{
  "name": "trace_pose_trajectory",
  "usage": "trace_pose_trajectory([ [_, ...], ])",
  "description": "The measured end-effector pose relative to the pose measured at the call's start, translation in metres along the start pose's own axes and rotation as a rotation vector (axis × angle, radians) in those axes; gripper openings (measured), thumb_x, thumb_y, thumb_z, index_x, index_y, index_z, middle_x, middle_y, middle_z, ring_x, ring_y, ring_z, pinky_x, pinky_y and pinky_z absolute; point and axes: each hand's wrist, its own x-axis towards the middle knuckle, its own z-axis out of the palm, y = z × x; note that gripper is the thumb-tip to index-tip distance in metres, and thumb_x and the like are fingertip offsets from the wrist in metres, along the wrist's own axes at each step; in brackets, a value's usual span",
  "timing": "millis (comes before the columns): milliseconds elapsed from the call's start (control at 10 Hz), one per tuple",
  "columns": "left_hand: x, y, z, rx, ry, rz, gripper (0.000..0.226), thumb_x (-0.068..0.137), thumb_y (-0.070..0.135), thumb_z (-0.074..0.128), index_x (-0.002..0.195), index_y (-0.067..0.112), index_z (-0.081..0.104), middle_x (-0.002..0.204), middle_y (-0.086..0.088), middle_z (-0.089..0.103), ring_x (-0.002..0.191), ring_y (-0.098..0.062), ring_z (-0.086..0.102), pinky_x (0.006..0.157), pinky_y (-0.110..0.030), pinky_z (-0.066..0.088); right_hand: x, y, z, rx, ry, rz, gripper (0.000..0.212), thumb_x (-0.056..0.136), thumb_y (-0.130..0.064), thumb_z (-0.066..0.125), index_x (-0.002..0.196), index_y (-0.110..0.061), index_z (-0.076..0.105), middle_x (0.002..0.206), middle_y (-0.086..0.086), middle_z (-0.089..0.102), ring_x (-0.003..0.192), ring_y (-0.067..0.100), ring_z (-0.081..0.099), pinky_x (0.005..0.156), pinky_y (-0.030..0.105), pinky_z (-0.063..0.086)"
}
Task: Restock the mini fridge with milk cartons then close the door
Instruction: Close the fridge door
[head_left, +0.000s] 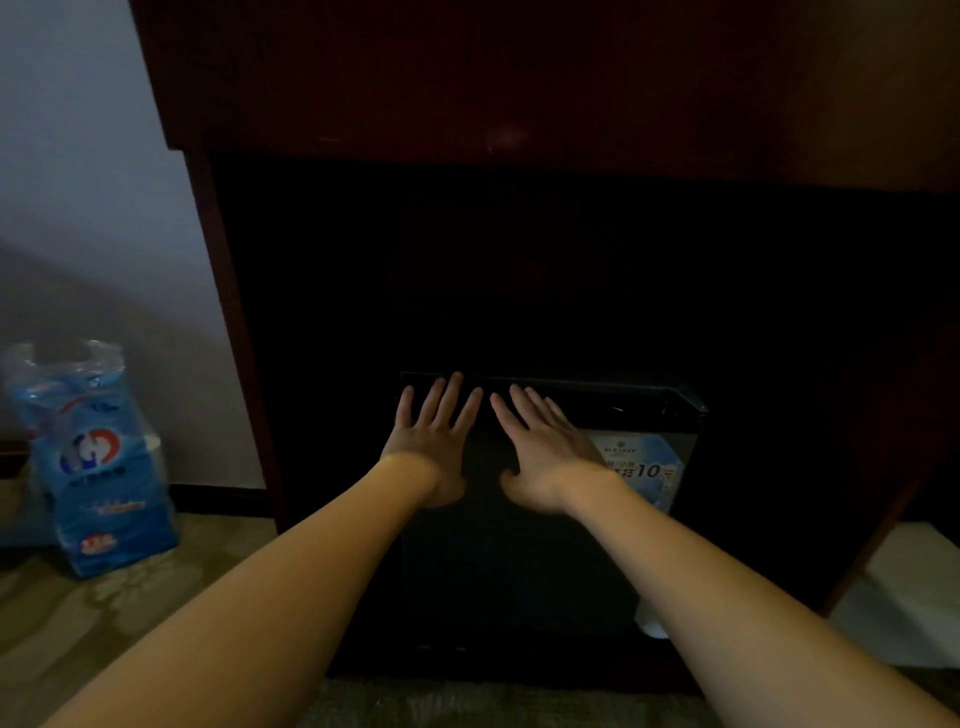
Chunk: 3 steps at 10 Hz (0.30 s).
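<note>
Left hand (434, 447) and right hand (545, 457) press flat on fridge door (519, 571).

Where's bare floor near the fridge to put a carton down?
Carpet between the blue pack and the cabinet post is bare. The pack fills the wall corner; the left hand and right hand lie flat on the fridge door.

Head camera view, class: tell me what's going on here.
A person lays the left hand and right hand flat, fingers straight, on the dark mini fridge door. The fridge sits in a wooden cabinet. A blue wrapped pack stands on the carpet to its left. Too dark to tell if the door is fully shut.
</note>
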Motion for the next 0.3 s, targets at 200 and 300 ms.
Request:
trace_pose_trajectory([
  [200,-0.028,-0.011,-0.037,-0.021,-0.050,0.087,0.095,0.098,0.042,0.054,0.156,0.030,-0.020,0.162,0.000,-0.028,0.150,-0.021,-0.022,0.123,-0.049,-0.009,-0.015,0.004,-0.045,-0.030,-0.028,-0.076,0.087,0.099,-0.040,0.052,0.160,-0.025,-0.008,0.166,0.000,-0.018,0.152,0.016,-0.018,0.124,0.035,-0.006],
  [300,-0.042,-0.017,-0.073,-0.063,0.050,0.106,0.083,0.100,0.039,0.048,0.159,0.027,-0.009,0.167,0.001,-0.012,0.153,-0.019,-0.010,0.124,-0.045,-0.003,-0.032,0.002,-0.068,-0.085,0.057,-0.136,0.084,0.100,-0.042,0.048,0.160,-0.022,-0.006,0.167,0.001,-0.012,0.152,0.015,-0.016,0.123,0.034,-0.008],
])
